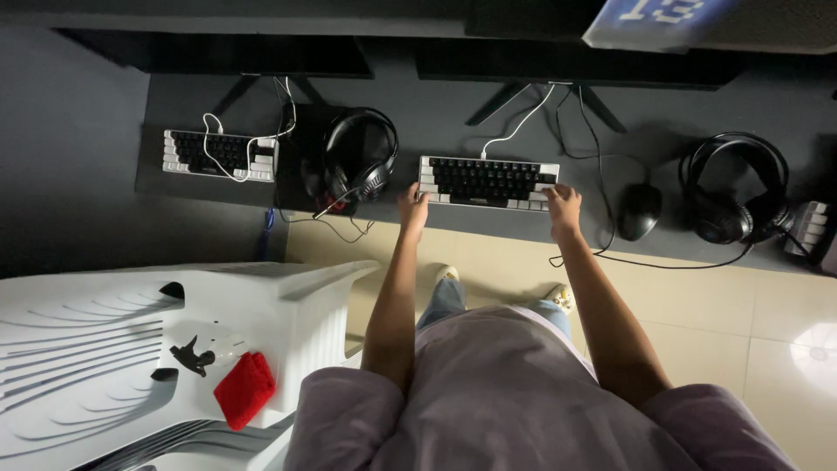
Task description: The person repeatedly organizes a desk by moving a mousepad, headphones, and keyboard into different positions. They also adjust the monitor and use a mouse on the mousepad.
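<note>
My left hand (413,208) grips the left end of the black-and-white keyboard (486,182) at the desk's (105,131) front edge; my right hand (563,209) clasps its right end. I'd lift evenly, minding its white cable (520,127) and the mouse (639,211) beside it.

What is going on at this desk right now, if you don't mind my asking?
A person stands at a dark desk, with the left hand and right hand gripping the two ends of a keyboard. A mouse and a headset lie to its right. A second keyboard and headset sit further left.
</note>
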